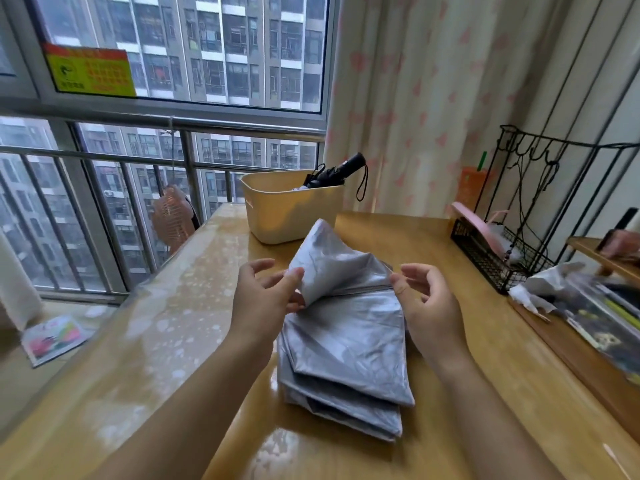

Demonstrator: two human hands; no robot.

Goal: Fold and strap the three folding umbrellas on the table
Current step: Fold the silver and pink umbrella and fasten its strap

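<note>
The left grip (270,292) pinches a loose flap (329,261) of the silver umbrella (346,341) between thumb and fingers and lifts it up. The right grip (426,299) has its thumb on the other edge of the cloth. Its fingers are loosely curled, and I cannot tell if it holds the cloth or only touches it. The umbrella lies flat on the bench (450,393), right between the two grips, with its folds in a pile. It is not rolled or strapped yet.

What could go wrong? The cloth looks smooth and slippery. If the flap slips out of the pinch, it may flop back and mess up the neat pile below. If one side gets pulled harder, the folds may go crooked, and then the strap may not reach round.

Behind the umbrella stands a yellow tub (277,216). A black umbrella (341,171) sticks out of it, closed up, with its cord hanging over the rim. On the right a black wire basket (485,254) holds something pink (474,220).
</note>
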